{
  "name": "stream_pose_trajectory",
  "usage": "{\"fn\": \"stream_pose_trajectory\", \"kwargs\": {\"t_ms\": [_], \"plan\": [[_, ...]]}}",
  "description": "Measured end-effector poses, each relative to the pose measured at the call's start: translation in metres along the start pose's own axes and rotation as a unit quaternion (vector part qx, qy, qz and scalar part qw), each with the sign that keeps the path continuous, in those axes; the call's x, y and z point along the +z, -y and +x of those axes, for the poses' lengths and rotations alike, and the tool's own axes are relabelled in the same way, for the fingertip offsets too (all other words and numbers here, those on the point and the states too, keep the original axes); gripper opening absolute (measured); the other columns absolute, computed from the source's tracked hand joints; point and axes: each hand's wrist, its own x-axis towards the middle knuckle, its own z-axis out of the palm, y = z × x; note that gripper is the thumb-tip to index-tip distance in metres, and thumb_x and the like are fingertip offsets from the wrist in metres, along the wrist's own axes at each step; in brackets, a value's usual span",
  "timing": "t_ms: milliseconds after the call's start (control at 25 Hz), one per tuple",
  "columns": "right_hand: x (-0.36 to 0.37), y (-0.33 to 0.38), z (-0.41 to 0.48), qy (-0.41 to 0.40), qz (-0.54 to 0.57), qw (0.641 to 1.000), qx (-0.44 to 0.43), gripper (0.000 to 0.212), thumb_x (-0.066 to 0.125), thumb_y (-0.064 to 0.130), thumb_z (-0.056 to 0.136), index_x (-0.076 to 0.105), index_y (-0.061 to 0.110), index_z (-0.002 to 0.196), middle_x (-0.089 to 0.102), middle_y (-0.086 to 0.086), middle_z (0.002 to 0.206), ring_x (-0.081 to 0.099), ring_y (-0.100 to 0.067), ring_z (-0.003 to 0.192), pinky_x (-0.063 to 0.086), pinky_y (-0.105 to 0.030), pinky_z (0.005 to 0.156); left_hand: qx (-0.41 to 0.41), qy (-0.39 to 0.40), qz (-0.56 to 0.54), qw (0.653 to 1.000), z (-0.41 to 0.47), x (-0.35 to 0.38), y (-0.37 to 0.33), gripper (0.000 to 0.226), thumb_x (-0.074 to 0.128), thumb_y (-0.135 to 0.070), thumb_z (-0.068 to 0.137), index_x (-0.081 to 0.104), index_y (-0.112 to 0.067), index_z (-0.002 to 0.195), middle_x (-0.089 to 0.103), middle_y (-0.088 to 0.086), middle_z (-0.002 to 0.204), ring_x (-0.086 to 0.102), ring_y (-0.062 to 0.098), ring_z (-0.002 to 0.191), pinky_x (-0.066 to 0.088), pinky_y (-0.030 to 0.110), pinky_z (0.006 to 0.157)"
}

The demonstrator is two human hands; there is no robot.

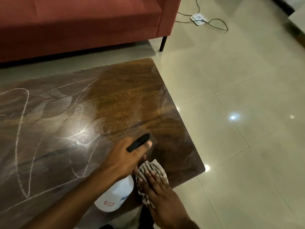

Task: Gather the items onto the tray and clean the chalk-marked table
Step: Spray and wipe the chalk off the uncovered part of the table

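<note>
My left hand (127,157) grips the neck of a white spray bottle (115,195), whose black nozzle (138,142) points toward the table's far right. Flat on a striped cloth (148,171) at the near right corner of the dark wooden table (49,129), my right hand (156,187) presses it down with straight fingers. White chalk scribbles (21,138) cover the left and middle of the table. The right part of the top looks wet and browner (132,100). No tray is in view.
A red sofa (82,22) on black legs stands beyond the table's far edge. Glossy tiled floor (239,113) lies to the right. A white power strip (198,19) with cables sits on the floor at the back.
</note>
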Motion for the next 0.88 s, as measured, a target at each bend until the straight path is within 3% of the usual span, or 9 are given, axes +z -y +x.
{"fn": "stream_pose_trajectory", "kwargs": {"t_ms": [120,280,360,440,520,600,640,760,880], "plan": [[-0.027,-0.044,-0.027,0.025,-0.019,0.999,0.007,0.070,0.051,0.039,0.110,0.016,0.031,0.171,0.007,0.006,0.180,0.007,-0.016,0.166,0.024,-0.044,0.132,-0.045,0.003,0.044,0.998,-0.006,0.010,0.007,0.049,0.065,-0.048,0.103,0.068,-0.009,0.073,0.073,0.013,0.059,0.070,0.032,0.046,0.056,0.037,0.054],[-0.038,-0.087,-0.051,-0.133,0.074,0.927,0.343,0.060,0.040,0.037,0.113,0.023,0.031,0.170,0.008,0.011,0.180,0.006,-0.011,0.166,0.027,-0.052,0.130,-0.090,0.054,0.045,0.994,-0.020,0.018,0.020,0.036,0.067,-0.041,0.103,0.070,-0.013,0.081,0.075,0.007,0.063,0.067,0.026,0.044,0.055,0.033,0.051],[-0.033,-0.079,-0.040,-0.135,0.089,0.908,0.386,0.060,0.034,0.043,0.113,0.022,0.030,0.170,0.010,0.006,0.180,0.004,-0.011,0.166,0.028,-0.056,0.129,-0.073,0.073,0.052,0.993,-0.028,0.021,0.027,0.029,0.068,-0.044,0.102,0.075,-0.017,0.096,0.083,0.003,0.081,0.068,0.025,0.046,0.054,0.031,0.051],[-0.027,-0.050,-0.024,-0.068,0.068,0.947,0.307,0.064,0.031,0.046,0.111,0.014,0.031,0.171,0.002,0.007,0.180,-0.003,-0.012,0.166,0.024,-0.053,0.131,-0.057,0.055,0.049,0.996,-0.030,0.023,0.029,0.029,0.068,-0.045,0.101,0.076,-0.017,0.103,0.083,0.001,0.086,0.068,0.027,0.045,0.053,0.029,0.049],[-0.024,-0.022,-0.014,0.040,0.034,0.993,0.110,0.068,0.037,0.043,0.111,0.009,0.031,0.172,-0.003,0.008,0.180,-0.006,-0.013,0.166,0.019,-0.049,0.133,-0.041,0.042,0.030,0.998,-0.025,0.023,0.029,0.034,0.067,-0.042,0.102,0.077,-0.011,0.093,0.081,0.011,0.078,0.067,0.036,0.044,0.051,0.028,0.046],[-0.032,-0.033,-0.004,0.112,-0.024,0.990,-0.085,0.071,0.042,0.040,0.111,0.009,0.028,0.172,0.000,0.004,0.180,-0.003,-0.016,0.167,0.012,-0.046,0.134,-0.037,0.033,0.031,0.998,-0.020,0.017,0.029,0.044,0.066,-0.042,0.103,0.073,-0.006,0.078,0.074,0.019,0.062,0.065,0.035,0.040,0.050,0.028,0.046],[-0.038,-0.049,0.002,0.117,-0.036,0.987,-0.108,0.070,0.041,0.040,0.111,0.008,0.028,0.172,0.001,0.003,0.181,-0.002,-0.017,0.167,0.011,-0.045,0.134,-0.043,0.029,0.023,0.998,-0.018,0.015,0.029,0.048,0.066,-0.042,0.103,0.070,-0.005,0.073,0.071,0.020,0.057,0.064,0.032,0.040,0.051,0.030,0.047],[-0.054,-0.101,0.020,0.022,0.006,0.995,0.097,0.068,0.032,0.046,0.111,0.008,0.030,0.172,0.001,0.003,0.181,-0.001,-0.016,0.167,0.022,-0.051,0.132,-0.056,0.016,0.014,0.998,-0.019,0.010,0.035,0.049,0.068,-0.041,0.103,0.066,-0.008,0.066,0.070,0.016,0.056,0.065,0.031,0.040,0.050,0.033,0.046],[-0.056,-0.114,0.058,-0.034,0.037,0.962,0.267,0.070,0.023,0.055,0.108,0.005,0.031,0.172,-0.001,0.001,0.180,-0.006,-0.015,0.166,0.017,-0.050,0.133,-0.060,0.018,0.004,0.998,-0.021,0.010,0.040,0.046,0.068,-0.041,0.103,0.066,-0.013,0.066,0.071,0.011,0.059,0.064,0.030,0.040,0.049,0.032,0.046]]}}
